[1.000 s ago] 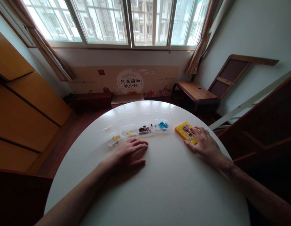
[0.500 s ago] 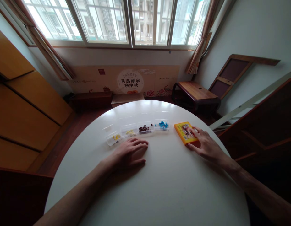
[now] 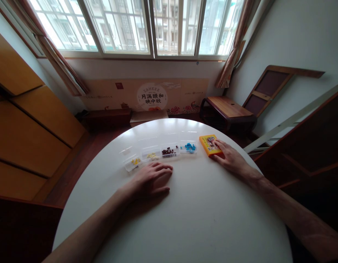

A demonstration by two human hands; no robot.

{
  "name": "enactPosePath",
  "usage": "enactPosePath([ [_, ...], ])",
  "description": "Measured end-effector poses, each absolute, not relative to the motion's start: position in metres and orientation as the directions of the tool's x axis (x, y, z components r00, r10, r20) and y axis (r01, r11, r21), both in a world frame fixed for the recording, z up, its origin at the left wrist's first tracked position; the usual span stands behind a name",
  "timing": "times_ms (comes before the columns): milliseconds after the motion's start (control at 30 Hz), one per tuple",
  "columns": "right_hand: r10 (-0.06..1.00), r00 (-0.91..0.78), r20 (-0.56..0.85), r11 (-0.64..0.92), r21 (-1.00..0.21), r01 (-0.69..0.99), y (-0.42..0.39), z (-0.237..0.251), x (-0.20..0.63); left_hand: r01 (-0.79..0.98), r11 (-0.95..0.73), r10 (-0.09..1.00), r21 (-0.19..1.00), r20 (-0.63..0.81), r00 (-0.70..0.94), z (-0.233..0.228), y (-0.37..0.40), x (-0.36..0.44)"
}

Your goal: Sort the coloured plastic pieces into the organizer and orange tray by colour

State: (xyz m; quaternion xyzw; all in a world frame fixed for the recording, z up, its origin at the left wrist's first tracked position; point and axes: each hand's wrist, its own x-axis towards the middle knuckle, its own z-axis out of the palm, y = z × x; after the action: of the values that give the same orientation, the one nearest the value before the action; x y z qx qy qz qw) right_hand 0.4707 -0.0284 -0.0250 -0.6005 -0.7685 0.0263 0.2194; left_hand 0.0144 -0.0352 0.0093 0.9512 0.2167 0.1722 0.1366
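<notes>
My right hand (image 3: 231, 157) grips a small yellow-orange box (image 3: 208, 149) with a printed picture on its top. The fingers lie over its right side and the thumb is at its near edge. My left hand (image 3: 152, 179) rests on the white table (image 3: 185, 215), fingers apart, holding nothing. Just beyond it stand clear plastic cases in a curved row: one with yellow pieces (image 3: 135, 161), one with pale yellow pieces (image 3: 152, 156), one with dark brown pieces (image 3: 169, 151) and one with blue pieces (image 3: 189, 147). The yellow-orange box is right of the blue pieces.
Beyond the round table's far edge are a low wooden stool or side table (image 3: 228, 106), a low box (image 3: 148, 116) and a printed panel (image 3: 103, 93) under the window. Wooden cabinets (image 3: 29, 138) stand at the left. A dark wooden frame (image 3: 308, 153) leans at the right.
My right hand has shifted the yellow-orange box a little away and to the left, closer to the blue pieces' case. The left hand stays in place. The view has tilted slightly.
</notes>
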Motion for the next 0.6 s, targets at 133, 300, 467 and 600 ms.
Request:
enactPosePath([
  [133,0.925,-0.193,0.327,0.293,-0.293,0.91,-0.026,-0.028,0.472,0.366,-0.871,0.458,0.327,0.272,0.846,0.007,-0.035,0.014],
  [300,0.89,-0.202,0.409,0.334,-0.284,0.899,-0.022,-0.021,0.467,0.371,-0.868,0.462,0.33,0.263,0.847,0.01,-0.035,0.015],
  [467,0.809,-0.308,0.501,0.477,-0.25,0.843,0.001,-0.002,0.435,0.36,-0.865,0.459,0.349,0.265,0.848,0.014,-0.036,0.017],
  [600,0.78,-0.351,0.518,0.527,-0.241,0.815,0.025,0.008,0.399,0.361,-0.869,0.455,0.339,0.258,0.852,0.014,-0.036,0.017],
])
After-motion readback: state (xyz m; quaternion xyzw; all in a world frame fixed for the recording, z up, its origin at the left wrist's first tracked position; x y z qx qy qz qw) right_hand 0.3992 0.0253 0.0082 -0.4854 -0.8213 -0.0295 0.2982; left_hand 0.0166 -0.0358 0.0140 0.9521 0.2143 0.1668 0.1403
